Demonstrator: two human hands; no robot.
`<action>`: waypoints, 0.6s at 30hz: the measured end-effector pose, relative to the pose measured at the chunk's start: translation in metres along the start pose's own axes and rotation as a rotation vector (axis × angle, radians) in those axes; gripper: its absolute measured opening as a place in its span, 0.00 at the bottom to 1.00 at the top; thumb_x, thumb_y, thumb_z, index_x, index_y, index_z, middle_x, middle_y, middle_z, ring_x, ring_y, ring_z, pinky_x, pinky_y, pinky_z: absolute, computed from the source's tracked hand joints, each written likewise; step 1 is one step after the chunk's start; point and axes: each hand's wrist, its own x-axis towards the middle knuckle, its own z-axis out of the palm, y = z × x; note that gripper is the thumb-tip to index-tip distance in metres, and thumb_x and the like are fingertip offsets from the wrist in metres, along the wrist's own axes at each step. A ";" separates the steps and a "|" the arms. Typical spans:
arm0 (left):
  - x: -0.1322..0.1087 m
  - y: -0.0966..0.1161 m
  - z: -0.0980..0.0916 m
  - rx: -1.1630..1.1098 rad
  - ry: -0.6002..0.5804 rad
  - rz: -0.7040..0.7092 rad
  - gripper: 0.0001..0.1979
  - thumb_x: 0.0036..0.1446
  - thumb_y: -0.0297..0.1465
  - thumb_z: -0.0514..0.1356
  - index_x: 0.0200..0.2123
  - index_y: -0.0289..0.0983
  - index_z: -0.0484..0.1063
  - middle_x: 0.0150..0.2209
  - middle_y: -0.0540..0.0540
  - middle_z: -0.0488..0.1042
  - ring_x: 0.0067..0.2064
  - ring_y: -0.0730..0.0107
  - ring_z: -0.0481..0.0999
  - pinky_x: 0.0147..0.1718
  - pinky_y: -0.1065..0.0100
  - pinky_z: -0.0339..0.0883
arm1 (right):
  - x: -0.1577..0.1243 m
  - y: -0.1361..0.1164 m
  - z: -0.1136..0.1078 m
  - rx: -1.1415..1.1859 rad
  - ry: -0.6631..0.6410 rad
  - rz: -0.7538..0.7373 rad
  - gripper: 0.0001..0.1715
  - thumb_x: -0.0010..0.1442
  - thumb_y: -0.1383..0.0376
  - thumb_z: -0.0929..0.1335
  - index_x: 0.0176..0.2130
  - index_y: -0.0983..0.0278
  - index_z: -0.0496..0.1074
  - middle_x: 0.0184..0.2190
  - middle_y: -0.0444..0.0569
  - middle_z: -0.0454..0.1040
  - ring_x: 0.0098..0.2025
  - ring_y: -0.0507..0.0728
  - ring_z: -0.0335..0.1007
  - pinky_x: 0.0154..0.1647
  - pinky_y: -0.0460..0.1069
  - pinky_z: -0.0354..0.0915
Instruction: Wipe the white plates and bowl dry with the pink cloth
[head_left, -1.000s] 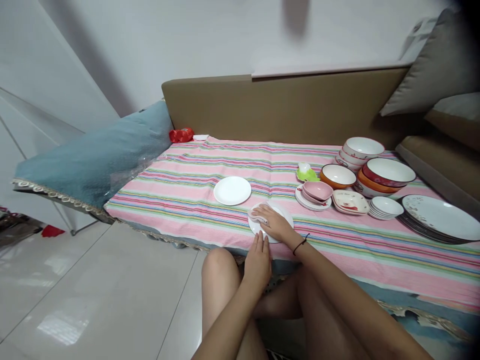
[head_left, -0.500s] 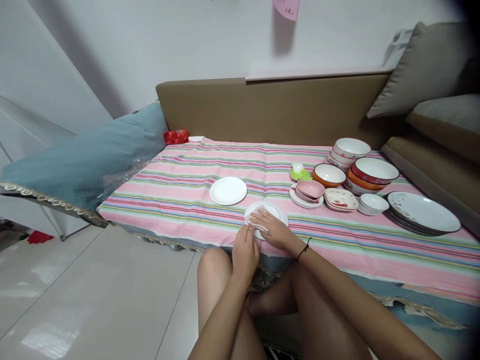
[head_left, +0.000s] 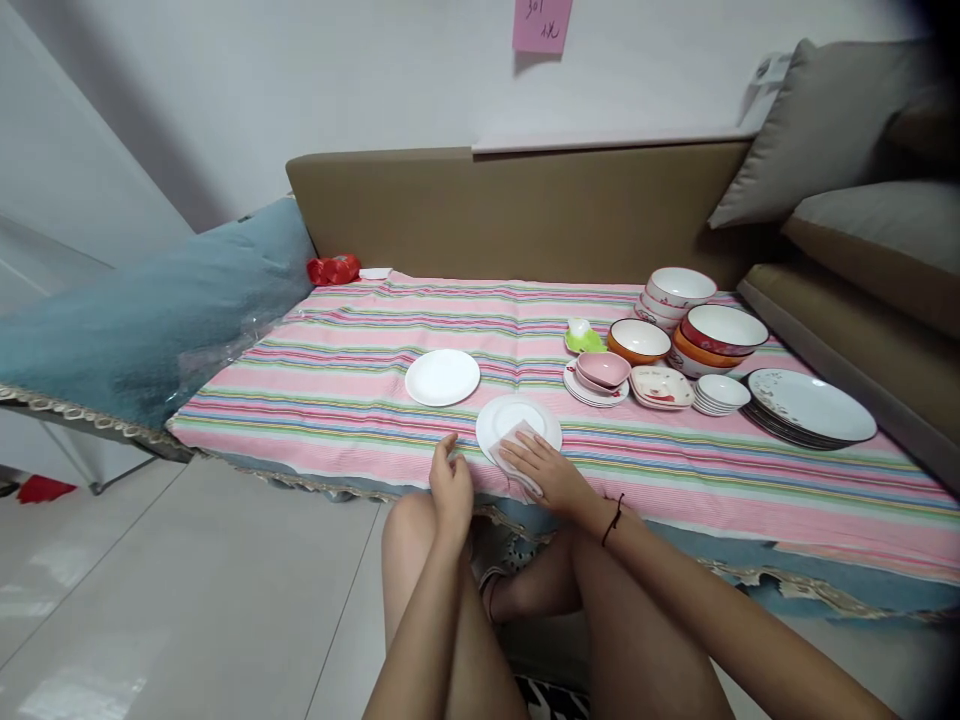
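A small white plate (head_left: 517, 417) lies near the front edge of the striped cloth (head_left: 375, 340). My right hand (head_left: 546, 474) presses a folded white cloth (head_left: 516, 452) against the plate's near rim, fingers closed over it. My left hand (head_left: 451, 486) hovers just left of the plate at the cloth's edge, fingers loosely curled and holding nothing. A second white plate (head_left: 442, 377) sits a little farther back to the left.
At the right stand stacked bowls (head_left: 720, 335), a pink dish on saucers (head_left: 602, 372), a small green dish (head_left: 583, 338), small white dishes (head_left: 718, 393) and large plates (head_left: 810, 405). A teal cushion (head_left: 150, 310) lies left, a brown backrest (head_left: 517, 210) behind.
My right hand has slid the white cloth from the plate's middle toward its near rim. My left hand has left the plate's edge and moved left. The view has tilted upward.
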 end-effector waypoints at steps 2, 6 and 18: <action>-0.001 0.000 0.001 -0.030 -0.005 -0.024 0.20 0.54 0.22 0.52 0.50 0.36 0.70 0.52 0.39 0.76 0.55 0.59 0.75 0.57 0.56 0.66 | 0.013 0.000 0.005 -0.002 0.059 0.136 0.35 0.65 0.66 0.60 0.69 0.66 0.56 0.68 0.53 0.58 0.72 0.65 0.44 0.71 0.67 0.48; -0.007 0.002 0.001 -0.033 -0.016 -0.017 0.20 0.55 0.23 0.52 0.50 0.36 0.70 0.52 0.40 0.75 0.56 0.61 0.74 0.56 0.57 0.67 | 0.060 -0.008 0.019 0.012 0.115 0.297 0.31 0.65 0.66 0.61 0.65 0.69 0.63 0.66 0.58 0.61 0.71 0.67 0.46 0.71 0.68 0.47; -0.007 0.004 -0.002 -0.063 -0.008 -0.028 0.19 0.54 0.24 0.53 0.50 0.37 0.70 0.53 0.40 0.75 0.56 0.60 0.74 0.57 0.56 0.66 | 0.024 0.002 0.004 0.061 0.061 0.112 0.33 0.62 0.67 0.62 0.66 0.65 0.62 0.65 0.54 0.64 0.70 0.64 0.50 0.72 0.66 0.46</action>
